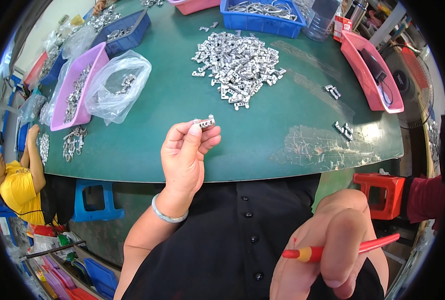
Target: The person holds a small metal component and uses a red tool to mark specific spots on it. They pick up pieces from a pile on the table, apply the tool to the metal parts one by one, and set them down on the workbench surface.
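Note:
My left hand [183,157] is raised over the near edge of the green table, thumb and fingers pinching a small silver metal piece [207,121] with raised marks on its face. Closer to me, in front of my dark buttoned top, my right hand [327,235] is closed round a red pen-like stick [381,243] with a yellow band and a red tip. Its tip points left; whether it is a pen or a brush I cannot tell. Beyond my left hand lies a large heap of similar metal pieces [240,67]. A few loose dark-edged pieces [343,131] rest at the right.
A pink tray [102,59] of metal parts and a clear plastic bag [141,82] stand at the left. Blue bin [262,22] with metal rings is at the back; another pink tray [367,82] holds a dark device. A person in yellow [25,185] works at far left.

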`<state>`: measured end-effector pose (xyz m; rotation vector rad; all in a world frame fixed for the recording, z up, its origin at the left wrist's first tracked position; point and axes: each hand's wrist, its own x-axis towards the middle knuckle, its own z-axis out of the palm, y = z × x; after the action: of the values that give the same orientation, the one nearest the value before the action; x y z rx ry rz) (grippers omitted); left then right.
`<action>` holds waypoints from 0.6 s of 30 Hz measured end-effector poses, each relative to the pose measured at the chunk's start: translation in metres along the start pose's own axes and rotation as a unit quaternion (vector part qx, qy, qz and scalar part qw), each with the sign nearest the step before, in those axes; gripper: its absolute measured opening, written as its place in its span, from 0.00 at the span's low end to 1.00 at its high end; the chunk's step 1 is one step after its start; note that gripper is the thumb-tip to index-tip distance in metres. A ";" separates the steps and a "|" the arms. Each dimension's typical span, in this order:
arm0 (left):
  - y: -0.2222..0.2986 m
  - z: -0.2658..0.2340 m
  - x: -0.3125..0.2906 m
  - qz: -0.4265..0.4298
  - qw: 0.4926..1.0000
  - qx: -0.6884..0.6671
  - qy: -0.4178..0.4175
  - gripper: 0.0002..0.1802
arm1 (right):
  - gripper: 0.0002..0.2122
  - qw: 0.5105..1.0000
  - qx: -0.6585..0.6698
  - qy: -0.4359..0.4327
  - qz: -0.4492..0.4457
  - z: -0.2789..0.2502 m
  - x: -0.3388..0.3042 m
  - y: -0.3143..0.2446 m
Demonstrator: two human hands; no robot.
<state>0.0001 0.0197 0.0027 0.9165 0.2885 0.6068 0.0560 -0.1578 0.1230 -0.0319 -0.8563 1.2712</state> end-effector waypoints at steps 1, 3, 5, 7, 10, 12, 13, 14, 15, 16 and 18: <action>0.000 -0.002 0.000 0.002 1.000 0.000 0.002 0.06 | 0.09 0.999 -0.007 0.039 -0.001 0.004 -0.002 0.000; 0.001 -0.004 0.000 0.003 1.000 0.002 0.003 0.06 | 0.09 0.997 -0.016 0.078 -0.001 0.012 -0.008 0.001; 0.000 -0.005 0.001 0.001 1.000 0.000 0.002 0.06 | 0.09 0.999 -0.011 0.038 0.006 0.002 -0.004 0.000; 0.001 -0.004 0.000 -0.005 1.000 -0.004 0.001 0.05 | 0.09 1.000 0.002 -0.011 0.013 -0.005 -0.001 0.001; 0.002 -0.003 0.000 -0.019 1.000 -0.017 0.002 0.05 | 0.10 0.999 0.010 -0.032 0.022 -0.006 0.000 0.001; 0.002 -0.005 0.000 -0.032 0.999 -0.023 0.007 0.05 | 0.10 0.999 0.002 -0.038 0.028 -0.007 -0.001 -0.001; 0.003 -0.006 0.001 -0.041 0.999 -0.028 0.010 0.05 | 0.10 0.999 -0.005 -0.022 0.024 -0.006 -0.003 -0.001; 0.004 -0.006 0.001 -0.049 0.998 -0.034 0.012 0.05 | 0.10 1.000 -0.012 -0.005 0.019 -0.003 -0.008 0.000; 0.004 -0.005 0.001 -0.059 0.997 -0.038 0.013 0.05 | 0.10 1.000 -0.012 -0.003 0.018 -0.003 -0.009 -0.001; 0.004 -0.005 0.001 -0.068 0.997 -0.043 0.014 0.06 | 0.10 1.000 -0.012 0.000 0.016 -0.002 -0.008 0.000; 0.005 -0.005 0.002 -0.088 0.994 -0.055 0.018 0.06 | 0.10 0.999 0.005 -0.025 0.024 -0.008 -0.001 -0.001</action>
<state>-0.0028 0.0269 0.0038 0.7661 0.3610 0.4725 0.0612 -0.1561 0.1174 -0.0116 -0.8968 1.3260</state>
